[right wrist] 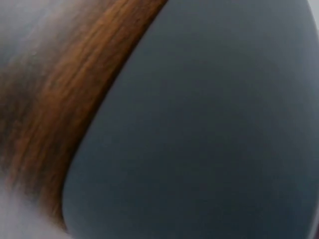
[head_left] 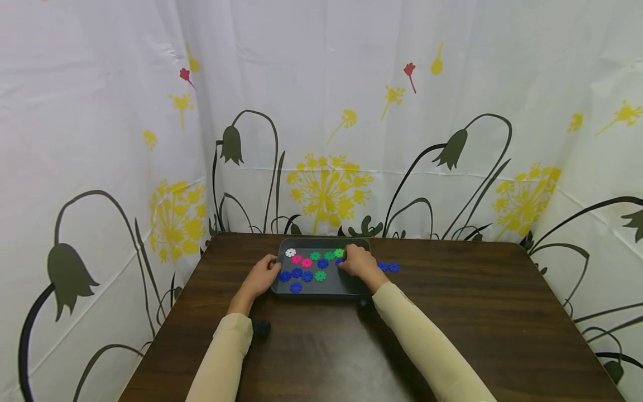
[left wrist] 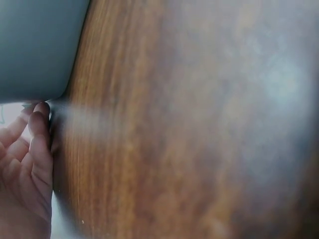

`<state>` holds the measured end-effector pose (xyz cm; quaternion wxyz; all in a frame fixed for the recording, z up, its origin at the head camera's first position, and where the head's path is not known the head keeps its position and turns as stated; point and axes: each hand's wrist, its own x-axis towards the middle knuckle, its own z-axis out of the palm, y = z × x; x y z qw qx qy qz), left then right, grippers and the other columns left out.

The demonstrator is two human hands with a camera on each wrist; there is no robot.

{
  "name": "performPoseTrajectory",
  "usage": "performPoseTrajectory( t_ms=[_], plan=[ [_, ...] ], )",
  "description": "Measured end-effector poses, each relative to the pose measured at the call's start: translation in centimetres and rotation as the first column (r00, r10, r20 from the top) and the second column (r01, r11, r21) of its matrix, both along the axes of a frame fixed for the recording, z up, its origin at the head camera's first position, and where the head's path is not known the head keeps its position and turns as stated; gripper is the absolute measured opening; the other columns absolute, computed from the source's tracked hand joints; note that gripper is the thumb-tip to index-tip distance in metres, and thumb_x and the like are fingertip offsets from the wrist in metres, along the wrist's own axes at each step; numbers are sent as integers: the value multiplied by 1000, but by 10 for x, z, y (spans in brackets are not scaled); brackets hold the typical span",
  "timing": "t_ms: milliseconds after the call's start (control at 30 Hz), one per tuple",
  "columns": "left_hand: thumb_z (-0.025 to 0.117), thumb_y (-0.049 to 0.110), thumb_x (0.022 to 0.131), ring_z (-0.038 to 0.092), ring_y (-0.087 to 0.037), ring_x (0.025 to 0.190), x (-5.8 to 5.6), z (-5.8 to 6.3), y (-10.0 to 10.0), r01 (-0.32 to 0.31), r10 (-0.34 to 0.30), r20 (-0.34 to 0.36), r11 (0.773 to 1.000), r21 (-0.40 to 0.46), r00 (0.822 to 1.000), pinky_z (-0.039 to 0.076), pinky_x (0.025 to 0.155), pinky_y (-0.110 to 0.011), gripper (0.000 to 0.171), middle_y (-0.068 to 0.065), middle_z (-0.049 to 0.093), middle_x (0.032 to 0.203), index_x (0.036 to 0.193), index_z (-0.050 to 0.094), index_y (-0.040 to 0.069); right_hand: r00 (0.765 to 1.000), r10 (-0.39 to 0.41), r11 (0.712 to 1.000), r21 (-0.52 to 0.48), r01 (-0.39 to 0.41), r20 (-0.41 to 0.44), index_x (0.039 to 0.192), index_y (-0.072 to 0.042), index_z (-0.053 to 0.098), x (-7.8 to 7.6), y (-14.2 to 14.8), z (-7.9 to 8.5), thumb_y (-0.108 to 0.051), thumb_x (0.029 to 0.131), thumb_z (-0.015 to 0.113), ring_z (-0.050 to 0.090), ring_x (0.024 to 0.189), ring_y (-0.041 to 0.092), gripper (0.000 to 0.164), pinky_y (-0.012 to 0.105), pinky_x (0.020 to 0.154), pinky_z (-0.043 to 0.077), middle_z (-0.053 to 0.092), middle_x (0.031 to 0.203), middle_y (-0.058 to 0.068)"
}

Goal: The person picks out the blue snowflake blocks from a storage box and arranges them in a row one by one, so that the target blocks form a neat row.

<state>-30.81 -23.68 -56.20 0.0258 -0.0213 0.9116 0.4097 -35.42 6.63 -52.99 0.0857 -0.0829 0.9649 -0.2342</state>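
A dark grey tray lies near the table's far edge, with several flower-shaped plastic discs in it. At the tray's left side my left hand holds the rim between thumb and fingers; the left wrist view has its fingers against the tray wall. My right hand reaches over the tray's right part. Its fingertips pinch a blue disc, partly hidden by the hand. Nearby are a light green disc and another blue disc. The right wrist view shows mainly the tray wall.
Two blue discs lie on the brown wooden table, right of the tray. In the tray's left half are a white disc, pink discs, green and more blue discs. A flower-patterned curtain hangs behind the table.
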Motion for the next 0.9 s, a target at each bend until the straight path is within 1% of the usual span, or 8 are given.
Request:
performPoseTrajectory(
  t_ms=[67, 167, 300, 400, 467, 667, 767, 900],
  plan=[
    [51, 28, 112, 60, -29, 105, 0, 0, 0, 1, -1, -2, 1000, 2, 1000, 48, 96, -48, 44, -16, 64, 116, 146, 57, 0, 1000, 4, 1000, -5, -4, 5, 102, -12, 70, -1, 1, 0, -28, 94, 82, 67, 89, 28, 22, 49, 80, 56, 72, 100, 7],
    [51, 27, 112, 60, -29, 105, -1, 0, 0, 7, -7, -2, 1000, 8, 1000, 48, 96, -48, 44, -16, 64, 116, 146, 57, 0, 1000, 9, 1000, -23, -9, 10, 103, -12, 65, -2, 3, 1, -26, 94, 83, 65, 88, 27, 25, 47, 80, 55, 69, 100, 7],
    [51, 28, 112, 59, -29, 105, -1, 0, -1, 16, -16, 1, 1000, 9, 1000, 48, 95, -48, 44, -16, 63, 116, 146, 56, -1, 1000, 24, 998, -56, -23, 12, 104, -11, 60, -3, 7, 1, -23, 94, 83, 62, 89, 26, 28, 45, 84, 52, 66, 101, 7],
    [51, 28, 112, 59, -29, 105, -1, 1, 0, 13, -13, 3, 1000, 6, 1000, 48, 96, -48, 45, -16, 63, 116, 146, 57, -1, 999, 49, 996, -81, -48, 14, 102, -11, 59, -3, 9, 2, -20, 96, 81, 60, 90, 26, 25, 45, 86, 50, 65, 101, 7],
    [51, 29, 112, 60, -30, 106, 0, 1, 0, 8, -8, 3, 1000, 5, 1000, 48, 97, -49, 45, -17, 64, 117, 146, 57, -1, 998, 68, 993, -101, -65, 19, 103, -11, 59, -3, 11, 3, -18, 97, 79, 60, 89, 26, 22, 45, 85, 50, 65, 102, 7],
    [51, 28, 112, 61, -30, 107, 3, 2, 0, 8, -8, -8, 1000, 13, 1000, 49, 99, -51, 45, -18, 66, 118, 145, 57, -2, 993, 113, 981, -160, -106, 34, 105, -10, 62, -3, 14, 4, -16, 100, 75, 57, 84, 25, 15, 40, 77, 47, 65, 104, 8],
    [51, 28, 112, 62, -30, 107, 3, 1, 0, 7, -7, -12, 1000, 15, 1000, 49, 100, -51, 44, -18, 66, 119, 145, 57, -2, 992, 122, 978, -170, -117, 22, 103, -12, 62, -3, 15, 3, -16, 101, 74, 57, 81, 23, 13, 38, 74, 46, 66, 103, 8],
    [51, 28, 112, 62, -31, 108, 4, 1, 1, 8, -8, -13, 1000, 17, 1000, 49, 100, -52, 44, -18, 66, 120, 144, 58, -2, 993, 121, 979, -169, -117, 13, 102, -14, 63, -4, 15, 1, -17, 101, 74, 58, 81, 23, 11, 38, 75, 47, 67, 102, 6]
  ],
)
